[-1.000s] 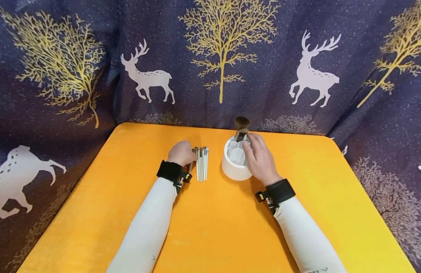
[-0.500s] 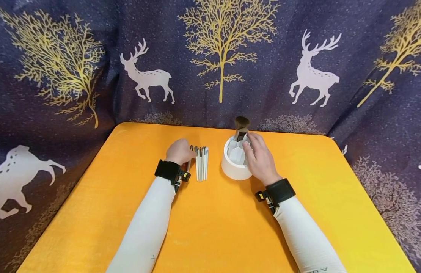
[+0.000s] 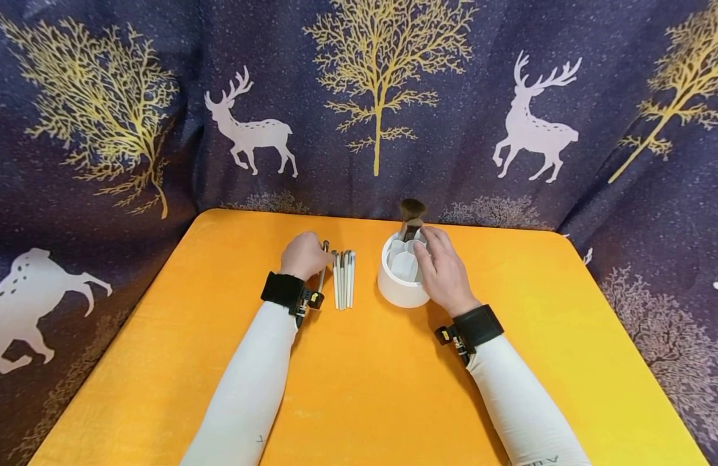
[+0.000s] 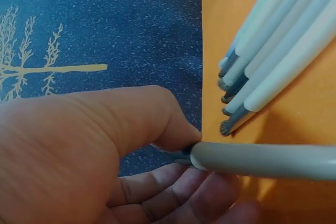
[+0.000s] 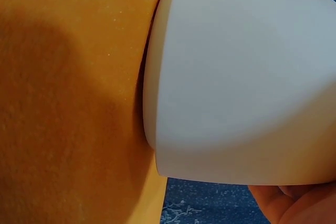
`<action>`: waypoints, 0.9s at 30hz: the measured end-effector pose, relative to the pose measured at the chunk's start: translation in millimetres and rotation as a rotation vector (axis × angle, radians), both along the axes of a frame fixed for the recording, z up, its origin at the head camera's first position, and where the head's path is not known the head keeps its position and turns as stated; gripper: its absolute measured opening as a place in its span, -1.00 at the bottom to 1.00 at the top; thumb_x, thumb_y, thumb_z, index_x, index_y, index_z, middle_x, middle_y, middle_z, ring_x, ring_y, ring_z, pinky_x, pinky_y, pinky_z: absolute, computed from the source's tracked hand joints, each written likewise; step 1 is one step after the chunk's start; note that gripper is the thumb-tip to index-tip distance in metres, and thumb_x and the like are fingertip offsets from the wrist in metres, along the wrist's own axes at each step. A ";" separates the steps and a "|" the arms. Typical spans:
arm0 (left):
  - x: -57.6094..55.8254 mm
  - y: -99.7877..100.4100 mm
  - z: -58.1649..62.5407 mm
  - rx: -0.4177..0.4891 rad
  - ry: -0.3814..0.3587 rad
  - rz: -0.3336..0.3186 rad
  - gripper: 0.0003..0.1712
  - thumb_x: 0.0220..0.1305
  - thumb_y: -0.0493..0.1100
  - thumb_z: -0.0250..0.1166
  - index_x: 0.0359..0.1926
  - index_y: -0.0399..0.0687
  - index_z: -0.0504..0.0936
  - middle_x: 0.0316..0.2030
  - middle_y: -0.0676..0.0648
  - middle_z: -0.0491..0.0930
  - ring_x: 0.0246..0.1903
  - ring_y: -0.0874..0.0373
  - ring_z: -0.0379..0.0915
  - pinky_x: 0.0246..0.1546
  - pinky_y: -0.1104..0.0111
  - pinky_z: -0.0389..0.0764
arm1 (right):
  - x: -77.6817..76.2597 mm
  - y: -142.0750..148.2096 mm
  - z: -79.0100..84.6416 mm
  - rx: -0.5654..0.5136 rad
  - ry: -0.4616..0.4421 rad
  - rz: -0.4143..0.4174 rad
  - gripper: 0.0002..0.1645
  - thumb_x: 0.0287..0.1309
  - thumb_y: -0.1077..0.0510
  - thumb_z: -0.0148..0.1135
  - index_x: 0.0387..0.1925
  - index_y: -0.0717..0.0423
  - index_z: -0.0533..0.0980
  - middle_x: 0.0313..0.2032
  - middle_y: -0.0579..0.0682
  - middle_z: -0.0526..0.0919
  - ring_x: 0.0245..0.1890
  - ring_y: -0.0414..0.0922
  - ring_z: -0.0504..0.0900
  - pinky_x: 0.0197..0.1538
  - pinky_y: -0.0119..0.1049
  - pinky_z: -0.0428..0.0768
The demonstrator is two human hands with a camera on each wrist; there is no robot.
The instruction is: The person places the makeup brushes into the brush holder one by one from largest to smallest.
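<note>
Between thumb and fingers, my left hand (image 3: pixel 303 257) pinches a makeup brush (image 4: pixel 262 160) with a pale handle, near its dark ferrule. Just right of it, several slim makeup brushes (image 3: pixel 344 285) lie side by side, bristles toward the far edge. My right hand (image 3: pixel 449 275) grips the right side of a round white brush holder (image 3: pixel 401 294), thumb at the rim. Fluffy brown brushes (image 3: pixel 413 208) stand upright at the back of the holder, which has inner compartments. In the right wrist view the holder's smooth wall (image 5: pixel 241 77) fills most of the picture, with fingers (image 5: pixel 294 203) below it.
An orange-yellow cloth (image 3: pixel 359 388) covers the table. Behind it hangs a dark blue curtain (image 3: pixel 347 129) printed with trees and deer, close to the far edge. Each wrist wears a black strap (image 3: pixel 282 292) with a small camera.
My left hand has moved slightly left and away from me with the brush, which now stands apart from the row. The right hand and the holder stay where they were.
</note>
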State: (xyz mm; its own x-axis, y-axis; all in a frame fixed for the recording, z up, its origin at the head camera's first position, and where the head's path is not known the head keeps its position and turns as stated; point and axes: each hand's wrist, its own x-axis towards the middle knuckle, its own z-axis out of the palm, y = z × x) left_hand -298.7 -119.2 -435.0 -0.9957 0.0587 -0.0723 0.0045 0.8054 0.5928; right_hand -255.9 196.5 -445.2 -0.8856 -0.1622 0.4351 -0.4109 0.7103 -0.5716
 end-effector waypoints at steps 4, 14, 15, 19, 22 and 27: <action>-0.4 -0.3 1.3 0.018 0.038 0.012 -0.41 0.50 -0.05 0.47 -0.62 0.04 0.34 -0.66 0.03 0.12 -0.68 0.08 0.08 -0.53 0.19 0.09 | 0.3 0.2 -0.2 -0.003 -0.001 0.000 -0.25 0.82 -0.17 -0.13 0.63 0.28 0.36 0.54 0.25 0.40 0.44 0.25 0.53 0.44 0.28 0.51; 2.3 -0.9 5.6 0.058 0.133 0.012 -0.44 0.47 -0.11 0.42 -0.61 0.08 0.29 -0.67 0.05 0.12 -0.68 0.09 0.10 -0.51 0.19 0.08 | 0.5 1.0 -0.9 -0.005 -0.003 0.003 -0.25 0.82 -0.18 -0.13 0.63 0.28 0.36 0.54 0.26 0.40 0.45 0.25 0.52 0.44 0.28 0.50; 3.0 -0.5 6.2 0.062 0.141 0.012 -0.45 0.48 -0.11 0.41 -0.60 0.07 0.29 -0.66 0.04 0.12 -0.67 0.08 0.09 -0.50 0.18 0.08 | 0.3 1.1 -1.1 -0.005 -0.004 0.002 -0.25 0.82 -0.18 -0.13 0.63 0.28 0.35 0.54 0.26 0.40 0.45 0.25 0.52 0.45 0.28 0.50; 4.9 1.1 7.9 0.079 0.177 0.016 -0.50 0.52 -0.10 0.41 -0.51 0.04 0.33 -0.61 0.03 0.15 -0.60 0.08 0.07 -0.44 0.15 0.09 | 0.4 1.2 -1.2 -0.005 -0.005 0.004 -0.25 0.82 -0.18 -0.14 0.64 0.28 0.35 0.55 0.26 0.40 0.45 0.26 0.52 0.46 0.29 0.49; 6.2 1.7 8.5 0.106 0.209 0.019 -0.52 0.56 -0.12 0.39 -0.45 0.01 0.29 -0.55 0.01 0.12 -0.51 0.07 -0.01 -0.35 0.13 0.06 | 0.4 1.2 -1.1 -0.006 -0.004 0.009 -0.25 0.82 -0.18 -0.13 0.64 0.28 0.35 0.55 0.25 0.40 0.45 0.25 0.53 0.45 0.29 0.49; 6.5 2.8 10.1 0.151 0.269 0.040 -0.64 0.58 -0.14 0.33 -0.38 -0.05 0.40 -0.51 -0.04 0.27 -0.46 0.04 0.06 -0.29 0.10 0.07 | 0.0 1.9 -0.9 -0.007 -0.007 0.015 -0.25 0.82 -0.19 -0.13 0.64 0.26 0.35 0.55 0.25 0.40 0.45 0.25 0.52 0.46 0.28 0.49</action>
